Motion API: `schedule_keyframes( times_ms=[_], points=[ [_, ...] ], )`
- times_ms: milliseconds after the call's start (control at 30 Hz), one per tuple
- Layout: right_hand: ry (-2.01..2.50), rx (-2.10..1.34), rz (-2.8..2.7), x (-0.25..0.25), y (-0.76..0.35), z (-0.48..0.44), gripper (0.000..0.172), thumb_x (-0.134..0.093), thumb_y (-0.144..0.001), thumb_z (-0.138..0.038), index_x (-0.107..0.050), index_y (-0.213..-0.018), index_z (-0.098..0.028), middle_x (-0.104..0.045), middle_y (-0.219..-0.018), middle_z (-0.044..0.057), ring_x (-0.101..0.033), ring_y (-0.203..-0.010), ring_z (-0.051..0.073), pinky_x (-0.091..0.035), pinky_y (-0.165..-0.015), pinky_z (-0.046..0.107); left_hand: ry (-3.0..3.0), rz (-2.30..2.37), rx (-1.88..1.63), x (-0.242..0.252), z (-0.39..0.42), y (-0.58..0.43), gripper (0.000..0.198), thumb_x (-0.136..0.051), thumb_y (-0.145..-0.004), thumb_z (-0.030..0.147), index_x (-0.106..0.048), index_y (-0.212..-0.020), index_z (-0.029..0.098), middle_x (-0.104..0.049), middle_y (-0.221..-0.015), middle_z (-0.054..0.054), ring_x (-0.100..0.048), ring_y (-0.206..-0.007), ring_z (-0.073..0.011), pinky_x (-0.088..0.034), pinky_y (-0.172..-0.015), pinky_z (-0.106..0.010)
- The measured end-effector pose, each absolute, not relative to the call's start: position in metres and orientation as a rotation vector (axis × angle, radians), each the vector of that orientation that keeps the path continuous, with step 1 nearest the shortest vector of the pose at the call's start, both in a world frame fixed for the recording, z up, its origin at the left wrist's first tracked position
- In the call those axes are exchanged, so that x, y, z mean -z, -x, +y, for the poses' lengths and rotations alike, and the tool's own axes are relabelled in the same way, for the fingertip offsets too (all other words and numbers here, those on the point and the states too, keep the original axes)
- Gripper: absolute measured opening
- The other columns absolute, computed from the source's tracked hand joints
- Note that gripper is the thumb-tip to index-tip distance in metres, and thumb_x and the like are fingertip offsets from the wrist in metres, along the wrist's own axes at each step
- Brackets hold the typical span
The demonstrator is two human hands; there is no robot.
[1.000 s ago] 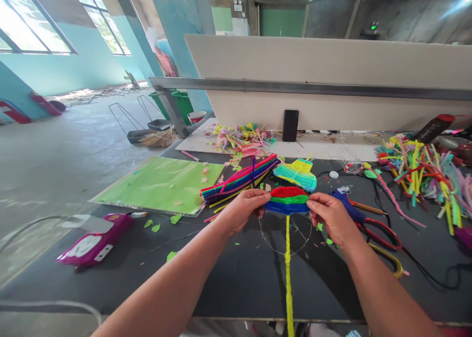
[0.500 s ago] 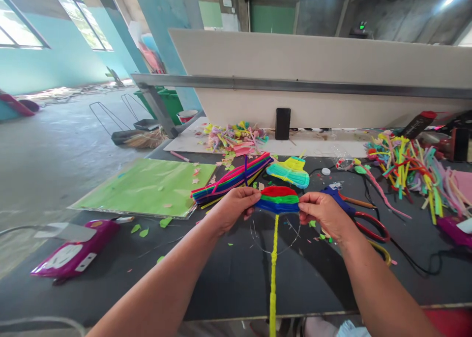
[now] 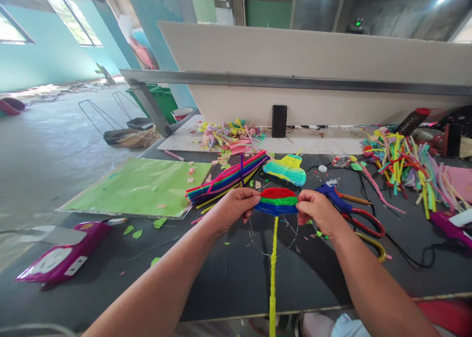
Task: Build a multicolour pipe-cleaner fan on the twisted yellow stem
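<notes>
My left hand (image 3: 239, 203) pinches the left end of a red, green and blue striped pipe-cleaner piece (image 3: 277, 201), shaped like a flat oval. At its other end, the fingers of my right hand (image 3: 313, 208) are closed on the edge. A yellow fuzzy stem (image 3: 273, 268) runs down from below the piece past the table's front edge; whether they are joined is unclear. Around the stem's upper part curves a thin clear loop (image 3: 254, 243). Just beyond the hands lie a tied bundle of coloured pipe cleaners (image 3: 226, 180) and a yellow-and-turquoise piece (image 3: 285, 170).
Right of my hands lie a blue glue gun (image 3: 334, 197) and red-handled scissors (image 3: 368, 222), with a black cable. A green sheet (image 3: 140, 184) and a purple packet (image 3: 66, 253) are at left. A phone (image 3: 279, 122) leans on the back board; pipe-cleaner piles (image 3: 398, 165) stand right.
The view has turned slightly, so the table and its things sit further left. Both hands keep their pinch on the striped piece, which has tilted a little and looks flatter.
</notes>
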State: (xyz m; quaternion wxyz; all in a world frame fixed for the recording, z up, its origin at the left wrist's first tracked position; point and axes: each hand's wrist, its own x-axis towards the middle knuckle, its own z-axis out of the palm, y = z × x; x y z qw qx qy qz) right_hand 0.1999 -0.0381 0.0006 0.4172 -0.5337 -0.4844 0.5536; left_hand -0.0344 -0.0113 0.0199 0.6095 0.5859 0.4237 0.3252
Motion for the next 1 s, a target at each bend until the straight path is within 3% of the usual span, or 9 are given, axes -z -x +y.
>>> schedule_keyframes(
  times_ms=[633, 1000],
  points=[
    [1.306, -1.271, -1.09, 0.004, -0.197, -0.038, 0.011, -0.056, -0.064, -0.019, -0.052, -0.053, -0.019, -0.055, -0.037, -0.002, -0.049, -0.035, 0.011, -0.035, -0.04, 0.021, -1.363, 1.055, -0.762, -0.017, -0.013, 0.028, 0.027, -0.06, -0.075, 0.041, -0.053, -0.073, 0.015, -0.038, -0.043, 0.007, -0.032, -0.038, -0.005, -0.03, -0.036, -0.017],
    [1.194, -1.455, -1.19, 0.0, -0.204, -0.037, 0.01, -0.061, -0.071, -0.025, -0.054, -0.074, -0.02, -0.05, -0.042, -0.008, -0.042, -0.035, 0.007, -0.031, -0.036, 0.018, -1.319, 0.918, -0.74, -0.017, -0.005, 0.041, 0.028, -0.059, -0.078, 0.043, -0.056, -0.079, 0.015, -0.04, -0.05, 0.006, -0.035, -0.041, -0.005, -0.031, -0.037, -0.016]
  ],
)
